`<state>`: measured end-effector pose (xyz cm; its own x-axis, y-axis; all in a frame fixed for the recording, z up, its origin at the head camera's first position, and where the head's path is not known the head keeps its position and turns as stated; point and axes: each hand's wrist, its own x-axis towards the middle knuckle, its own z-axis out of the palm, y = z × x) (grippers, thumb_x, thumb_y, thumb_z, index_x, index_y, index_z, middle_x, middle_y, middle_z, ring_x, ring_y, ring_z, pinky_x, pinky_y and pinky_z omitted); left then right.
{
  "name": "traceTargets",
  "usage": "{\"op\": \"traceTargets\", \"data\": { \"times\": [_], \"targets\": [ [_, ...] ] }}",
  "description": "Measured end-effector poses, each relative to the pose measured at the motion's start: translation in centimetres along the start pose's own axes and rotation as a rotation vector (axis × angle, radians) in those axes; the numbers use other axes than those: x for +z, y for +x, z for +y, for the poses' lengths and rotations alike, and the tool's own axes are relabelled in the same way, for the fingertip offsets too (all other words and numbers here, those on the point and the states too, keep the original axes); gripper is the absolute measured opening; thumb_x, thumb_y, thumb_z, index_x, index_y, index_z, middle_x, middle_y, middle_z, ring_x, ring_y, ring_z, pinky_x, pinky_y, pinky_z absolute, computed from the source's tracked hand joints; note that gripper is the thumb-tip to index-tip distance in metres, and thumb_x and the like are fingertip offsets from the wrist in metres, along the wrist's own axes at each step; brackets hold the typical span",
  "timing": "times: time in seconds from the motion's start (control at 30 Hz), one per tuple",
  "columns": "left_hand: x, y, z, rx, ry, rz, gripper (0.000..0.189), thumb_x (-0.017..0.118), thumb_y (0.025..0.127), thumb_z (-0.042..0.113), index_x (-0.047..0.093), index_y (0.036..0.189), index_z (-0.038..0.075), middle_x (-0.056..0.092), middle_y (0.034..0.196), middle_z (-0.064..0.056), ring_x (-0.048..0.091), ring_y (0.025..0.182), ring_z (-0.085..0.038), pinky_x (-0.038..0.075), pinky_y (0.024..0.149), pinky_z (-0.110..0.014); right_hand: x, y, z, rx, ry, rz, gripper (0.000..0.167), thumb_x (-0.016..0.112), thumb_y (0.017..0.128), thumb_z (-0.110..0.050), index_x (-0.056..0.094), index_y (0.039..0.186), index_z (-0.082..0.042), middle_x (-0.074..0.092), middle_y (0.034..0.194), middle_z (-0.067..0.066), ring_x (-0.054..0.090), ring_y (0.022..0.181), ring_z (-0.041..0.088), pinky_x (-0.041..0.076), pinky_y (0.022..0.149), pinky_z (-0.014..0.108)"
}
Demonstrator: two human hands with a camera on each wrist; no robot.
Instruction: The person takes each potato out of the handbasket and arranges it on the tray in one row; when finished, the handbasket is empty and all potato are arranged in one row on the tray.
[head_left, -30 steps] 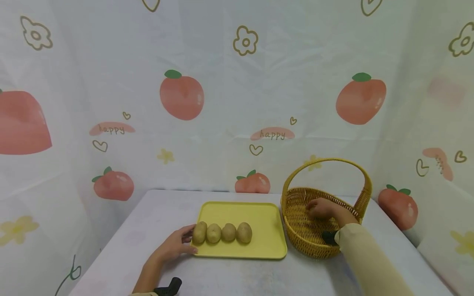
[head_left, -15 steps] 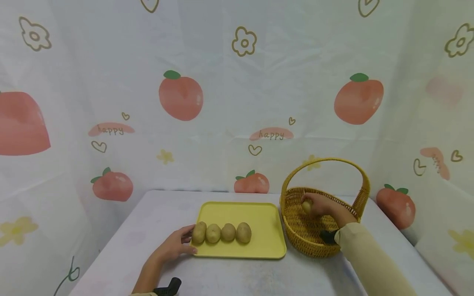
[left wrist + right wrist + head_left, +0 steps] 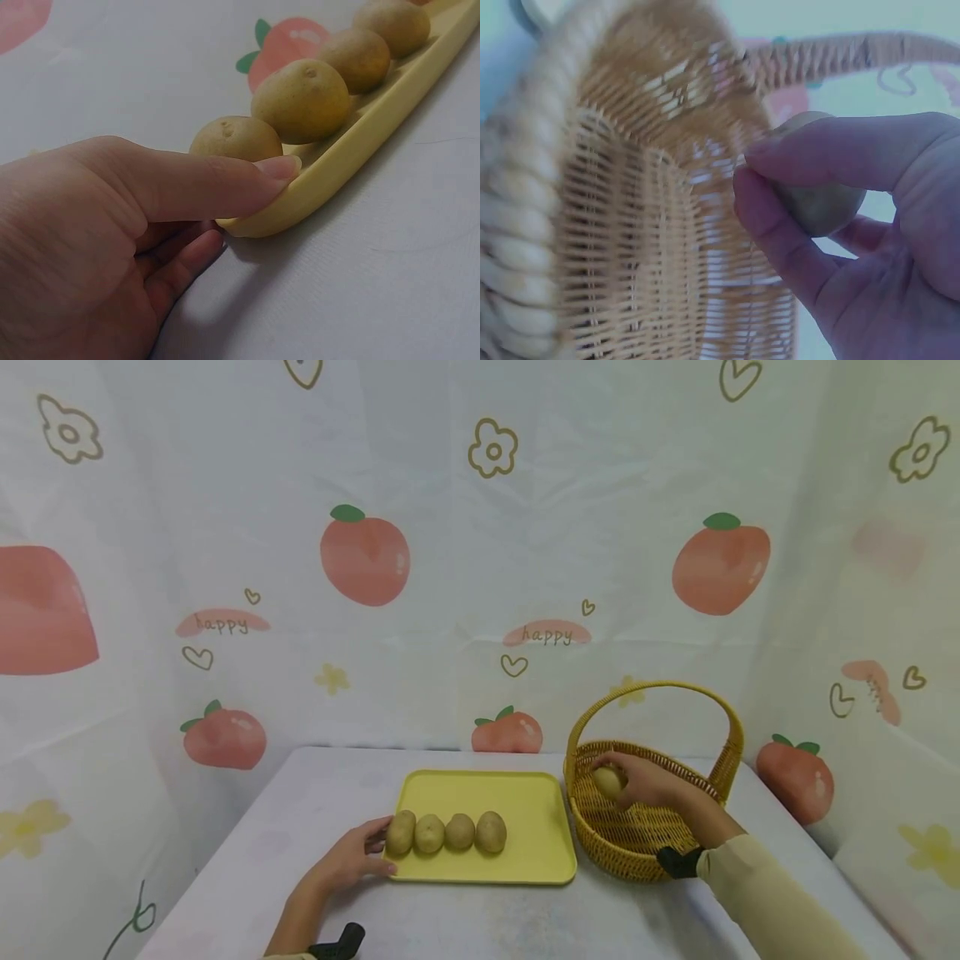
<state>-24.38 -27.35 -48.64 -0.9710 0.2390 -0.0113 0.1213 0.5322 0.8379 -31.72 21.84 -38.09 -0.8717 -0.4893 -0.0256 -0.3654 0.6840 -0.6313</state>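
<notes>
A yellow tray (image 3: 525, 827) lies on the table with several potatoes (image 3: 461, 832) in a row along its left half. At its left end my left hand (image 3: 347, 858) grips the tray's edge. The left wrist view shows the thumb (image 3: 225, 184) over the rim beside the nearest potato (image 3: 236, 136), the other fingers lower down outside. My right hand (image 3: 648, 781) holds another potato (image 3: 608, 782) between thumb and fingers, above the inside of a wicker basket (image 3: 622, 860). In the right wrist view this potato (image 3: 825, 206) is partly covered by the fingers.
The basket's tall arched handle (image 3: 660, 687) rises over the right hand. The basket stands close to the tray's right side. White table surface (image 3: 480, 918) lies in front of the tray, and a fruit-printed cloth (image 3: 450, 568) hangs behind the table.
My right hand has risen from the basket's inside and moved left, bringing a potato into sight. The left hand stays at the tray's edge, and the potatoes on the tray keep their places.
</notes>
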Motion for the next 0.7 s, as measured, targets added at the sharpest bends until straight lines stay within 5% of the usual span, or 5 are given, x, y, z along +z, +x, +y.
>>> {"op": "traceTargets", "data": {
  "times": [0.47, 0.7],
  "targets": [
    [0.0, -0.1, 0.4, 0.022, -0.005, -0.003, 0.086, 0.084, 0.072, 0.009, 0.037, 0.140, -0.014, 0.046, 0.137, -0.032, 0.053, 0.118, -0.044, 0.044, 0.102, -0.051, 2.6, -2.3, -3.1, -0.134, 0.067, 0.031, 0.063, 0.081, 0.070, -0.007, 0.055, 0.127, -0.013, 0.055, 0.113, 0.012, 0.055, 0.085, 0.024, 0.050, 0.061, 0.035],
    [0.0, -0.3, 0.4, 0.038, 0.000, -0.008, 0.085, 0.084, 0.072, 0.010, 0.038, 0.140, -0.014, 0.044, 0.138, -0.034, 0.053, 0.118, -0.046, 0.042, 0.102, -0.053, 5.0, -2.1, -4.7, -0.225, 0.050, 0.113, 0.062, 0.082, 0.073, -0.014, 0.055, 0.128, -0.005, 0.056, 0.116, 0.011, 0.056, 0.089, 0.022, 0.053, 0.064, 0.029]
  ]
}}
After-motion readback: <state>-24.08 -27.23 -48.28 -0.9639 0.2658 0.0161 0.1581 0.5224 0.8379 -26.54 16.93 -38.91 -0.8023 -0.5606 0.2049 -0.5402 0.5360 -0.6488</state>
